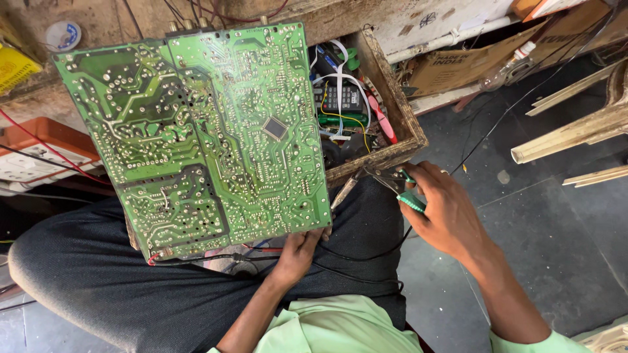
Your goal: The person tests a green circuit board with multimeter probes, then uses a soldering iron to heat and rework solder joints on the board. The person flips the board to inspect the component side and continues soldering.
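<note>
The left hand (297, 252) reaches up from the lap, forearm bare, fingers curled upward in a closed grip, thumb at the front. The right hand (441, 209) is stretched out further to the right, arm nearly straight, wrist bent inward, fingers closed in a pinch. Both arms emerge from short pale-green sleeves.

Brown cardboard box (458, 65) upper right; yellow packet (13, 65) far left
</note>
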